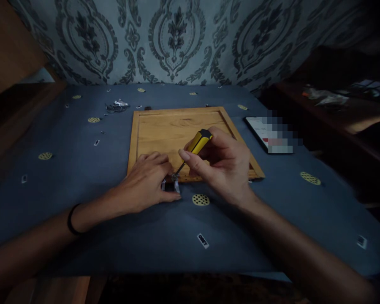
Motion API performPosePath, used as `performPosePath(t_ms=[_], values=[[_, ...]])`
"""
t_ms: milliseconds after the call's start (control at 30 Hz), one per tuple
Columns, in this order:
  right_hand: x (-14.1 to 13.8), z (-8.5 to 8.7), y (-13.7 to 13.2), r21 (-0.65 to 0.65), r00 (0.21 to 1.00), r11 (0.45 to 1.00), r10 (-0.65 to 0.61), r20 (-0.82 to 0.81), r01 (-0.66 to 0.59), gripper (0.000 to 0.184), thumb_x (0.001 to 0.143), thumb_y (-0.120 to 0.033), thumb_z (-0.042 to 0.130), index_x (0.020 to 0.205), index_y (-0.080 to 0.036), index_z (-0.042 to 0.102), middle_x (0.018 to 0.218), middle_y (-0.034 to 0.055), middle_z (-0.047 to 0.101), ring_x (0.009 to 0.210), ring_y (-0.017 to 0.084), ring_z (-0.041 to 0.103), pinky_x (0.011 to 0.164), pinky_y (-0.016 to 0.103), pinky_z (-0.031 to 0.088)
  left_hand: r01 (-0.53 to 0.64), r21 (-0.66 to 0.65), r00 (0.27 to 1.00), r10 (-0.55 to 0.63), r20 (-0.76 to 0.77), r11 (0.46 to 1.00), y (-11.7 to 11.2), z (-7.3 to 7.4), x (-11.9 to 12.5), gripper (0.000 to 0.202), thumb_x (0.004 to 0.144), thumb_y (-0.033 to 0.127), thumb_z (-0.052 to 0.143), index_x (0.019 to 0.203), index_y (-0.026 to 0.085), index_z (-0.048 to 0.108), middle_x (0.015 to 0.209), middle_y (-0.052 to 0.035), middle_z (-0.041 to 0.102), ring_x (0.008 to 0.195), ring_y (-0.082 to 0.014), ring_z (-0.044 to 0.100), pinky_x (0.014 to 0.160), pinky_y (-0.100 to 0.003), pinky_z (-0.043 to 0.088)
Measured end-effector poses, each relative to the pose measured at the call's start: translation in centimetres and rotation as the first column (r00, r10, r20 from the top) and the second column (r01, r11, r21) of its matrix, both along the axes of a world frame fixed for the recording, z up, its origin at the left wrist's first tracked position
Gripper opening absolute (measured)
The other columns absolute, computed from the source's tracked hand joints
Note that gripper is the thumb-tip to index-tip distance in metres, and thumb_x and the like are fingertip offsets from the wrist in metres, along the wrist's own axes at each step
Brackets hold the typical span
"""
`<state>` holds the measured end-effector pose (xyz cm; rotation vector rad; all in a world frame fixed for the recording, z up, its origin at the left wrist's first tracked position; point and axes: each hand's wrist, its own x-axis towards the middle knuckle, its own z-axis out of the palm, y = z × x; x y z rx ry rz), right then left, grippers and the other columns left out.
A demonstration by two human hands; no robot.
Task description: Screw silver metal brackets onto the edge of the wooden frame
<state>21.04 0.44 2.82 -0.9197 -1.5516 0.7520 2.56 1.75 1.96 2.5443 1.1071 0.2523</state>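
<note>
A framed wooden panel, like a cabinet door, lies flat on the cloth-covered table. At its near edge is a small shiny metal hinge, partly hidden by fingers. My left hand rests over the panel's front edge, thumb below and fingers above, closed around the hinge. Between the fingers and thumb of my right hand is a screwdriver with a yellow and black handle. It tilts down to the left, and its tip meets the hinge, though the screw itself is too small to make out.
A phone with a lit, partly blurred screen lies right of the panel. Small metal hardware sits at the back left. The blue tablecloth reaches a patterned wall. Dark furniture stands at the right.
</note>
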Motion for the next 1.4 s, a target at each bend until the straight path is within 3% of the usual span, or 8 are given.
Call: performPosePath(t_ms=[167,300,567,867,1200,1400], values=[[0.3,0.8,0.1,-0.038,0.993,0.992,0.118,-0.001,-0.118,0.032,0.080,-0.043,0.086,0.084,-0.022,0.063,0.082,-0.0024,0.063,0.055,0.009,0.059,0.047,0.024,0.050,-0.016,-0.010,1.000,0.016,-0.008,1.000,0.0,0.1,0.0,0.036,0.078,0.047,0.085,0.089,0.019,0.065,0.113,-0.0080,0.067,0.108,-0.0308,0.060,0.092,-0.047,0.047],[0.5,1.1,0.1,-0.070,0.978,0.975,0.209,-0.003,-0.209,0.026,0.086,-0.044,0.080,0.087,-0.021,0.067,0.076,-0.0031,0.065,0.051,0.009,0.063,0.047,0.023,0.052,-0.012,-0.021,1.000,0.012,-0.023,1.000,0.0,0.1,0.1,0.035,0.079,0.046,0.084,0.091,0.018,0.066,0.113,-0.0079,0.067,0.108,-0.0309,0.059,0.093,-0.048,0.046],[0.5,0.1,0.0,0.051,0.996,0.998,0.040,0.076,-0.045,0.028,0.081,-0.037,0.086,0.081,-0.020,0.065,0.072,-0.0035,0.064,0.052,0.009,0.059,0.048,0.023,0.047,-0.020,-0.025,0.999,0.019,-0.036,0.999,0.0,0.2,0.2,0.038,0.078,0.048,0.085,0.088,0.018,0.064,0.108,-0.0076,0.066,0.108,-0.0314,0.059,0.093,-0.048,0.047],[-0.1,-0.7,0.1,0.096,1.000,0.995,-0.015,0.027,0.012,0.034,0.082,-0.034,0.085,0.077,-0.023,0.054,0.067,-0.0065,0.051,0.050,0.009,0.054,0.045,0.026,0.042,-0.025,-0.025,1.000,0.025,-0.012,0.999,-0.1,0.2,0.1,0.037,0.078,0.046,0.085,0.090,0.018,0.064,0.112,-0.0080,0.067,0.109,-0.0314,0.060,0.094,-0.048,0.046],[-0.2,0.0,-0.4,0.140,0.991,0.982,-0.130,-0.004,0.130,0.035,0.085,-0.034,0.083,0.076,-0.025,0.051,0.065,-0.0055,0.051,0.050,0.010,0.050,0.046,0.028,0.045,-0.013,-0.033,0.999,0.012,-0.040,0.999,0.0,0.3,0.1,0.038,0.079,0.047,0.084,0.090,0.017,0.063,0.109,-0.0082,0.066,0.110,-0.0313,0.058,0.094,-0.047,0.046],[-0.1,-0.1,-0.3,0.135,0.992,0.983,-0.127,0.026,0.122,0.038,0.084,-0.036,0.084,0.072,-0.026,0.050,0.066,-0.0034,0.051,0.051,0.012,0.050,0.045,0.031,0.047,-0.006,-0.026,1.000,0.005,-0.029,1.000,0.0,0.4,0.1,0.035,0.080,0.046,0.083,0.088,0.019,0.062,0.107,-0.0072,0.066,0.107,-0.0306,0.058,0.092,-0.046,0.046]])
